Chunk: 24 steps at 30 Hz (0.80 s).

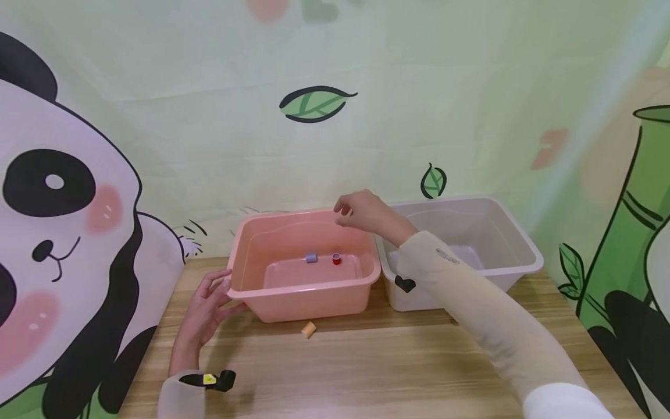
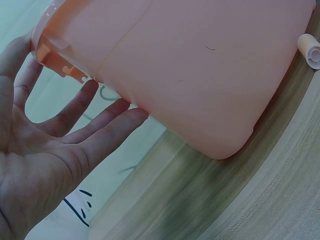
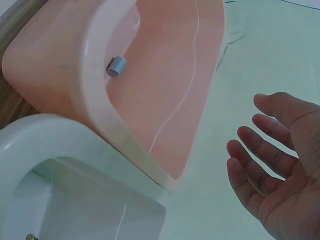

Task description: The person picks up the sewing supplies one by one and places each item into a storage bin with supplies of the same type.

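Observation:
My left hand (image 1: 206,308) is at the left end of a pink plastic basin (image 1: 309,302). In the left wrist view its fairly straight fingertips touch the rim and the side wall beneath it. My right hand (image 1: 366,212) is raised over the basin's back right corner, fingers loosely bent and holding nothing. Inside the pink basin lie a small light blue cylinder (image 1: 311,257) and a small red cylinder (image 1: 337,259). A small orange cylinder (image 1: 309,330) lies on the table before the basin; the left wrist view shows its pale, ringed end.
Beside the pink basin on the right stands a pale grey basin (image 1: 515,270), partly covered by my right sleeve. Both are on a wood-grain table (image 1: 366,366). Behind them hangs a green backdrop (image 1: 220,134) printed with pandas, leaves and bamboo.

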### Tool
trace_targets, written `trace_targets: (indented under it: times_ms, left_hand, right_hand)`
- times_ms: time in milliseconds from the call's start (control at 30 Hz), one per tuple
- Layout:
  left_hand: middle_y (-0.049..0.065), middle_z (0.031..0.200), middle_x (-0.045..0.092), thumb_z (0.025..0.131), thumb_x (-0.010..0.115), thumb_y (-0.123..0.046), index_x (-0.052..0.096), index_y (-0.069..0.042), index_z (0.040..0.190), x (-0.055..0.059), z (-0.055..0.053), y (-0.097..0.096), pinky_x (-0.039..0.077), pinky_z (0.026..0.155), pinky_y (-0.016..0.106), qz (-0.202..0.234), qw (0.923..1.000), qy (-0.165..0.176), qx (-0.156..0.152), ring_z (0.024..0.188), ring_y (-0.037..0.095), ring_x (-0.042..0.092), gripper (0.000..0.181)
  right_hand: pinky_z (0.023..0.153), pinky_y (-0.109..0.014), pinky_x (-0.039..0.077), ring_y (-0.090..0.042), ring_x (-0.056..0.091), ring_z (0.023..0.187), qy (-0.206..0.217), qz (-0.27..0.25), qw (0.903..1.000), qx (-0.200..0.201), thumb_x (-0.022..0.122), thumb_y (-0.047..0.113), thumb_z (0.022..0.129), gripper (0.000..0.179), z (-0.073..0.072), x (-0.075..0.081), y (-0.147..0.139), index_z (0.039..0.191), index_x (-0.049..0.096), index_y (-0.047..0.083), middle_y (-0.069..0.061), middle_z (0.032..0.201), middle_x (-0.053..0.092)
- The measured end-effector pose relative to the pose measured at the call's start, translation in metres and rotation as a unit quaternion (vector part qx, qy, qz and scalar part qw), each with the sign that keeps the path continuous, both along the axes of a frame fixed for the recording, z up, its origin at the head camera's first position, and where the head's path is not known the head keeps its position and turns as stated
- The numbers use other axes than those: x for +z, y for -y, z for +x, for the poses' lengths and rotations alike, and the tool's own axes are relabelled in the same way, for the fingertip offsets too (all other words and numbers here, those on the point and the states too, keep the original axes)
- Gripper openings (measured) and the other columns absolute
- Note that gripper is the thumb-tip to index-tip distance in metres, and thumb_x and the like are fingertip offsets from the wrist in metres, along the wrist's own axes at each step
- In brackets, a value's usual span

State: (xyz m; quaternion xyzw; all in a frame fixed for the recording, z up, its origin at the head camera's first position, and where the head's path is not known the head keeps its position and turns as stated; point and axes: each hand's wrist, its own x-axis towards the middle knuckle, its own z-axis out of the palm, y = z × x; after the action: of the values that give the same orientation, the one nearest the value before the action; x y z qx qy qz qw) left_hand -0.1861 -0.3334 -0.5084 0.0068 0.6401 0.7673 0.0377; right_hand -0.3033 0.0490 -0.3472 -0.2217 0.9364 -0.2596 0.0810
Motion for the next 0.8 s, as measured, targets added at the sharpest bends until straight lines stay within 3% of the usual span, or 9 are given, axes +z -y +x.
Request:
trace_targets:
  times_ms: [433,800]
  left_hand:
    - [-0.002,0.141,0.05,0.107,0.054,-0.029,0.049,-0.021,0.14,0.001,0.0,-0.001,0.055,0.093,0.055,-0.015,0.9997,0.016,0.006,0.113,0.018,0.069,0.035]
    - [0.001,0.136,0.058,0.109,0.05,-0.02,0.047,-0.013,0.142,-0.004,0.0,0.002,0.056,0.091,0.057,0.006,0.9996,-0.022,-0.013,0.113,0.022,0.069,0.034]
  right_hand:
    - [0.092,-0.036,0.059,-0.023,0.062,0.11,-0.018,-0.027,0.9994,0.015,0.07,0.023,0.097,0.033,0.01,-0.003,-0.019,0.128,0.067,0.011,-0.007,0.12,0.068]
    - [0.091,-0.037,0.059,-0.023,0.064,0.111,-0.042,-0.045,0.9975,0.034,0.07,0.027,0.098,0.037,0.029,-0.001,-0.036,0.13,0.066,0.01,-0.008,0.124,0.069]
